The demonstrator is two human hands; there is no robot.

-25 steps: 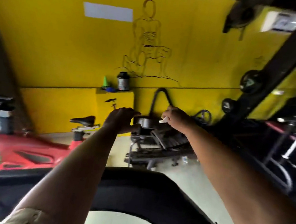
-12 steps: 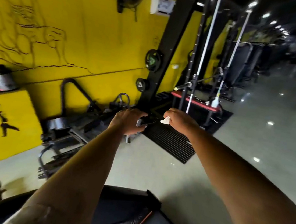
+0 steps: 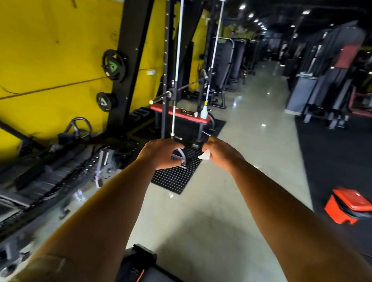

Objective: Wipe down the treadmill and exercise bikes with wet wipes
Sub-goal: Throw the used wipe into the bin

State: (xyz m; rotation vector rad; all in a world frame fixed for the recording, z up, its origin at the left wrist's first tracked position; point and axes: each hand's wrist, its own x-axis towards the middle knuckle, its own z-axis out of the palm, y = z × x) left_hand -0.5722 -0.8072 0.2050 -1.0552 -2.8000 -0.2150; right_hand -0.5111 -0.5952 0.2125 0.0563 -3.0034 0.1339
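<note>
**A:** Head view: where is the wipe?

**B:** The small white wet wipe (image 3: pixel 204 154) is pinched in the grip of the person's right hand (image 3: pixel 221 153). It is held in the air over the pale floor and touches no machine.

**A:** And the left hand (image 3: pixel 160 153)?

**B:** Its fingers are curled, but whether they hold anything cannot be told.

**A:** The treadmill?

**B:** Only an edge of the black treadmill with the orange stripe (image 3: pixel 143 274) shows, low down and well apart from the wipe.

**A:** So what is the step in hand?

**B:** Probably bringing the wipe to a surface. The person would do well to spread it flat under the fingers, press evenly and wipe in overlapping passes.
</note>
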